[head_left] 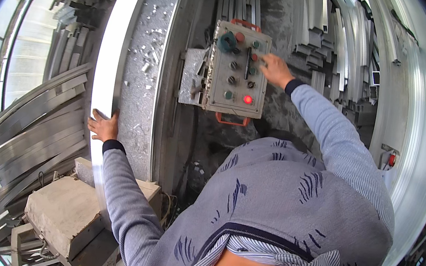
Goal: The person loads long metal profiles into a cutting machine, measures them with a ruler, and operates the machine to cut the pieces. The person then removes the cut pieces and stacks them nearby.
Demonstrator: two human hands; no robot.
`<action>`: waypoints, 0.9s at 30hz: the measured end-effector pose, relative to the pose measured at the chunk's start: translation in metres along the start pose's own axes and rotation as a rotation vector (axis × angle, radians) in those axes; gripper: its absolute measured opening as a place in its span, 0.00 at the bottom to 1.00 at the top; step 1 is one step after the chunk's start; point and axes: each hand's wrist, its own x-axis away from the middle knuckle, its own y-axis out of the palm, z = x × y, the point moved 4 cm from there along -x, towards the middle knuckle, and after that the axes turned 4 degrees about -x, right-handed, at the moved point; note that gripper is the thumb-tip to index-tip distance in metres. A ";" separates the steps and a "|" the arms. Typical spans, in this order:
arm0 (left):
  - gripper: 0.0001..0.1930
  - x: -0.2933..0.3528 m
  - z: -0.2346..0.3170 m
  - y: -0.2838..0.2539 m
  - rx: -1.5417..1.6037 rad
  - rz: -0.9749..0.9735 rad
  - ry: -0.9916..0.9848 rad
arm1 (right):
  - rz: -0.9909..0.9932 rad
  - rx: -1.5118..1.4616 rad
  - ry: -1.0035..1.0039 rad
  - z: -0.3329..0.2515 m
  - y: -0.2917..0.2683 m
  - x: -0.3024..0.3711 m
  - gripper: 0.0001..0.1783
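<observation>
A long, shiny metal profile [113,46] runs up the left side of the machine bed. My left hand [103,126] lies across it with fingers spread, the thumb toward its right edge. Ahead of me stands a beige control box [218,95] with red handles, knobs and push buttons. My right hand [277,72] is at the box's right edge, fingers partly extended toward a red button [254,57] and a green one below. I cannot tell whether a fingertip touches either. Nothing is held in that hand. Near the box's lower right corner, a red button [248,100] glows.
Metal chips [150,61] litter the grey bed [139,108] beside the profile. Stacked metal offcuts [37,138] lie at the left, above a beige machine housing [62,210]. More profiles [340,47] are piled at the far right. A red knob [392,160] sits at the right.
</observation>
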 end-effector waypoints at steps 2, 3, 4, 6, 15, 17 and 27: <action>0.59 -0.001 0.009 -0.005 -0.040 0.020 0.000 | 0.027 -0.010 0.024 0.011 -0.005 -0.015 0.28; 0.60 0.000 0.010 -0.006 -0.053 0.020 -0.008 | 0.040 -0.013 0.039 0.015 -0.007 -0.021 0.32; 0.60 0.000 0.011 -0.008 -0.061 0.025 0.000 | 0.031 -0.009 0.005 0.018 -0.007 -0.026 0.34; 0.60 0.000 0.011 -0.009 -0.081 0.028 0.016 | 0.005 -0.001 -0.034 0.022 -0.007 -0.032 0.37; 0.56 0.005 0.020 -0.028 -0.012 0.062 0.025 | -0.047 0.157 -0.255 0.011 -0.016 -0.042 0.39; 0.57 0.006 0.021 -0.034 0.000 0.054 0.007 | -0.153 0.175 -0.220 0.012 -0.018 -0.047 0.39; 0.59 0.011 0.026 -0.048 0.033 0.037 -0.017 | -0.239 0.205 -0.288 0.015 -0.022 -0.051 0.43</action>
